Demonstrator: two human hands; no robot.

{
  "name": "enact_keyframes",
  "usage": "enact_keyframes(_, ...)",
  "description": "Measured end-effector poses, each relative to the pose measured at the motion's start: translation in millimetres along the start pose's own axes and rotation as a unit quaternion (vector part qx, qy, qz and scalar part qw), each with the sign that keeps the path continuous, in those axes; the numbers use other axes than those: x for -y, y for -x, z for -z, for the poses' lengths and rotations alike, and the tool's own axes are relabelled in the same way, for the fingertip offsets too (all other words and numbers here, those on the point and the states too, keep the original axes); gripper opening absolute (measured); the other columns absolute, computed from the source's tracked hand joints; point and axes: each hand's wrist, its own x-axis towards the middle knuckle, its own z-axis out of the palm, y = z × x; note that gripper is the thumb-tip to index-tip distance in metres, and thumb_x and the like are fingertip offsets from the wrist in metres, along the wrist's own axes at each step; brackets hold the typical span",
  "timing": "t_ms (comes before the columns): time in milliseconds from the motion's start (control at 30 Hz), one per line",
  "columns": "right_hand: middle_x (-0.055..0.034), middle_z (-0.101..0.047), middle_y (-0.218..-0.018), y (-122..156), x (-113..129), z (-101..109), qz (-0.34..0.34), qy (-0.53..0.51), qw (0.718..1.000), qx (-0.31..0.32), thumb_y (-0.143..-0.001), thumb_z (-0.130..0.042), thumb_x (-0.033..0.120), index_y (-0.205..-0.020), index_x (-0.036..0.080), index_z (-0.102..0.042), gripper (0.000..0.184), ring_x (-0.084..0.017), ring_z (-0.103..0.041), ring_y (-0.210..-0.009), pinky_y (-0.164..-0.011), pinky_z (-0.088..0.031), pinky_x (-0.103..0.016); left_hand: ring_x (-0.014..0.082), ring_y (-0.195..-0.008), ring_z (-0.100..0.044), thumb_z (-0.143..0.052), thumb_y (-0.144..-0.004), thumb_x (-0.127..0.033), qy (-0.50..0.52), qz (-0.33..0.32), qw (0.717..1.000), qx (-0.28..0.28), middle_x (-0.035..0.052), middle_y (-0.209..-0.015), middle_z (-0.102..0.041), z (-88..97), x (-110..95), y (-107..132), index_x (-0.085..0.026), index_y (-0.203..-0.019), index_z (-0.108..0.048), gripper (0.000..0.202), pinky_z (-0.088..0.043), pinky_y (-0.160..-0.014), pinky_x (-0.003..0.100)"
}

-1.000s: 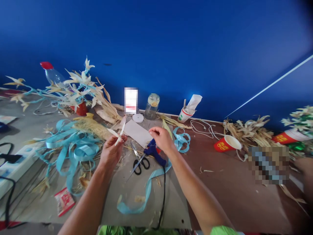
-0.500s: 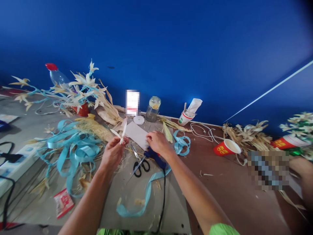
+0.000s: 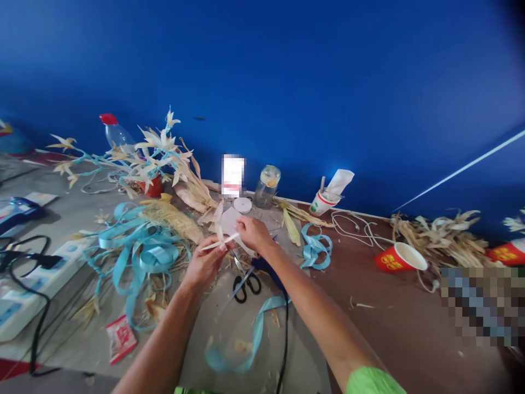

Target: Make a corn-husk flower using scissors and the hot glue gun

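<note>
My left hand (image 3: pixel 204 267) pinches the base of a small pale corn-husk flower (image 3: pixel 220 242), whose narrow petals spread outward. The fingertips of my right hand (image 3: pixel 254 236) are closed at the tip of one petal, on the flower's right side. Below the hands lie black-handled scissors (image 3: pixel 247 285), partly crossed by a thin metal tool. A dark blue glue gun (image 3: pixel 268 271) with a black cord rests under my right wrist, partly hidden. Behind my hands is a white card (image 3: pixel 233 219).
Loops of light blue ribbon (image 3: pixel 158 256) and a branch of husk flowers (image 3: pixel 158 142) lie left. A white power strip (image 3: pixel 36 293) is at far left. Behind stand a glass jar (image 3: pixel 267 187) and a white cup (image 3: pixel 322 203). A red paper cup (image 3: pixel 396 258) lies tipped at right.
My right hand has moved left to meet the flower in my left hand and now closes on a petal. The view has shifted left, so the table's things appear further right.
</note>
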Motion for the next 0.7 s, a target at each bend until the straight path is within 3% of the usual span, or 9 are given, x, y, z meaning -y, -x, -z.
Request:
enact_keyframes(100, -0.0100, -0.066, -0.097, -19, 9, -8, -0.013, -0.071, 0.997, -0.018, -0.082, -0.048, 0.045, -0.116, 0.014, -0.050, 0.046, -0.020, -0.060, -0.091, -0.075, -0.042, -0.027, 0.0133, -0.070, -0.060, -0.074, -0.062, -0.026, -0.017, 0.020, 0.999, 0.024, 0.0024, -0.069, -0.067, -2.7, 1, 4, -0.016, -0.069, -0.068, 0.013, -0.044, -0.073, 0.028)
enact_keyframes(200, -0.0142, -0.064, -0.101, -37, 21, -19, -0.058, -0.086, 0.995, 0.001, -0.075, -0.048, 0.062, -0.121, 0.012, -0.044, 0.067, -0.025, -0.061, -0.093, -0.075, -0.044, -0.031, 0.0138, -0.068, -0.059, -0.074, -0.062, -0.027, -0.022, 0.021, 0.998, 0.046, 0.0019, -0.065, -0.066, -3.6, 2, 5, -0.016, -0.067, -0.067, 0.014, -0.044, -0.070, 0.028)
enact_keyframes(300, -0.0163, -0.062, -0.104, -50, 32, -27, -0.076, -0.080, 0.994, -0.006, -0.072, -0.050, 0.065, -0.123, 0.013, -0.039, 0.073, -0.028, -0.061, -0.093, -0.074, -0.044, -0.035, 0.0149, -0.066, -0.058, -0.074, -0.062, -0.027, -0.020, 0.019, 0.998, 0.050, 0.0024, -0.064, -0.065, -2.9, 4, 5, -0.016, -0.068, -0.068, 0.014, -0.045, -0.069, 0.031)
enact_keyframes(467, -0.0094, -0.065, -0.093, -52, 33, -26, -0.041, -0.135, 0.990, -0.017, -0.074, -0.052, 0.059, -0.122, 0.014, -0.039, 0.067, -0.022, -0.063, -0.082, -0.070, -0.045, -0.030, 0.0146, -0.064, -0.057, -0.074, -0.063, -0.028, -0.001, -0.023, 0.999, 0.039, 0.0026, -0.063, -0.063, 0.3, -3, 1, -0.017, -0.066, -0.068, 0.012, -0.045, -0.069, 0.032)
enact_keyframes(567, -0.0047, -0.065, -0.084, -45, 23, -22, -0.026, -0.148, 0.988, -0.024, -0.077, -0.052, 0.049, -0.122, 0.013, -0.043, 0.058, -0.018, -0.061, -0.078, -0.069, -0.043, -0.027, 0.0122, -0.063, -0.055, -0.076, -0.059, -0.025, 0.050, -0.100, 0.993, -0.042, -0.0009, -0.063, -0.060, 3.4, -15, -1, -0.021, -0.068, -0.067, 0.014, -0.046, -0.074, 0.034)
enact_keyframes(700, -0.0044, -0.065, -0.083, -30, 10, -20, 0.051, -0.067, 0.996, 0.023, -0.079, -0.050, 0.030, -0.093, 0.016, -0.063, 0.024, -0.016, -0.058, -0.078, -0.070, -0.040, -0.024, 0.0120, -0.069, -0.055, -0.074, -0.063, -0.024, 0.082, -0.161, 0.980, -0.085, -0.0017, -0.068, -0.057, 10.4, -29, -4, -0.023, -0.072, -0.065, 0.013, -0.046, -0.079, 0.035)
